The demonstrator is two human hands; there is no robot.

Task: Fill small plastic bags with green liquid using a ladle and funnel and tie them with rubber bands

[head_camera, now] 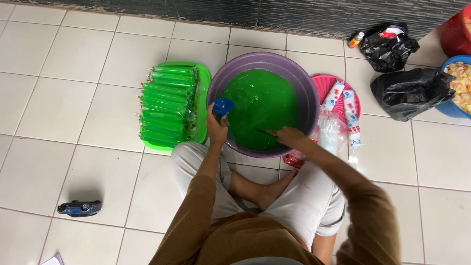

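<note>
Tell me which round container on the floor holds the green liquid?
The purple basin in front of the person, both hands over it. The pink tray to its right holds plastic packets; the blue bowl at far right holds pale food pieces.

Blue funnel (222, 106) over purple basin (214, 83) of green liquid (262, 113).

Funnel: small, blue plastic, mouth up, held above the basin's left rim w/ a clear bag hanging under it, bag hard to make out. Basin: round, purple, sits on white tile floor (59, 98) btwn a green tray and a pink tray, filled most of the way w/ bright green liquid, surface glossy. Thin dark utensil (264, 130) lies across the liquid nr the front-right rim; type unclear.
</note>
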